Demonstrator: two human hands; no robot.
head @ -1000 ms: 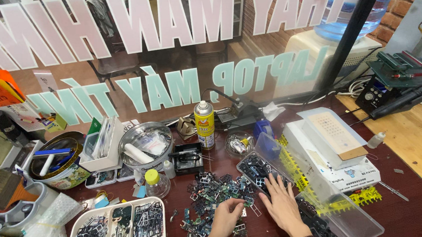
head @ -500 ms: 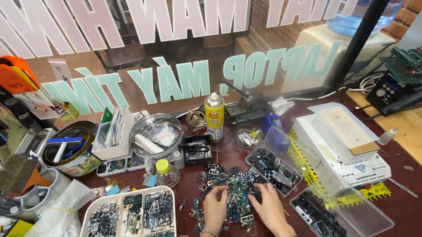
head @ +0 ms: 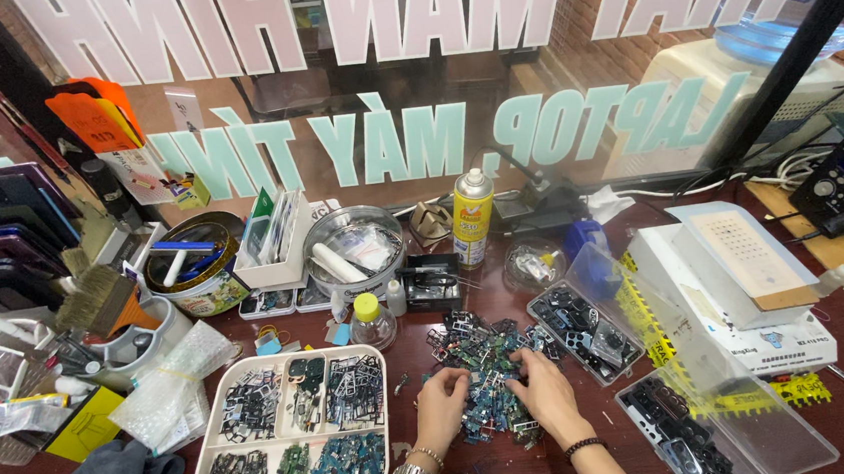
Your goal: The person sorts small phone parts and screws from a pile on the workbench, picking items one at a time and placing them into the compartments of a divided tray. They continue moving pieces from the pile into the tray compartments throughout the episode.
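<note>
Both hands in a heap of small parts

The left hand (head: 442, 404) and right hand (head: 545, 395) rest on the parts pile (head: 482, 358) on the tabletop (head: 521, 470), fingers curled loosely among pieces; whether they pinch any, I cannot tell. A divided tray (head: 292, 433) lies just left of the fingers, a clear box (head: 590, 329) right.

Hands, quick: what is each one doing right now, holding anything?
Left hand: fingers curled into the pile of small circuit parts; a grip on any piece cannot be told.
Right hand: fingers down on the same pile; a grip cannot be told.
</note>
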